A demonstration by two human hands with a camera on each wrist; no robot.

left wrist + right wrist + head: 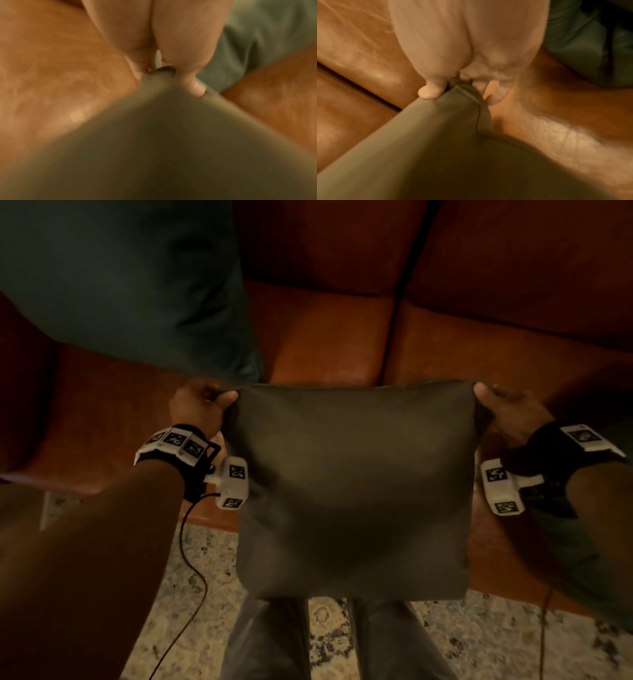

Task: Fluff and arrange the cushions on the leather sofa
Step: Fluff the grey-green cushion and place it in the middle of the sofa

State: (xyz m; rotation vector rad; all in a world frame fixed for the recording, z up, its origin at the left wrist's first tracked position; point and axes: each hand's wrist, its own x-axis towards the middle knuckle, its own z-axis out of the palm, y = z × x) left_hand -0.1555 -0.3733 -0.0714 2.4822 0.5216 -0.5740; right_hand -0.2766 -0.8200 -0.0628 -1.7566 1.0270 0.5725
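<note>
I hold a square olive-brown cushion (352, 487) in the air in front of the brown leather sofa (329, 344). My left hand (205, 402) pinches its top left corner and my right hand (496, 402) pinches its top right corner. The left wrist view shows the left hand (164, 70) with thumb and fingers clamped on the cushion (163, 142) corner. In the right wrist view the right hand (453, 82) grips the seamed corner of the cushion (436, 142). A dark green cushion (137, 285) leans against the sofa back at the left.
A patterned rug (191, 594) covers the floor below, with my legs (274, 642) under the held cushion. A seam (394, 313) splits the sofa seats. Another greenish cushion (590, 44) lies on the seat to the right. Thin cables (191, 559) hang from my wrists.
</note>
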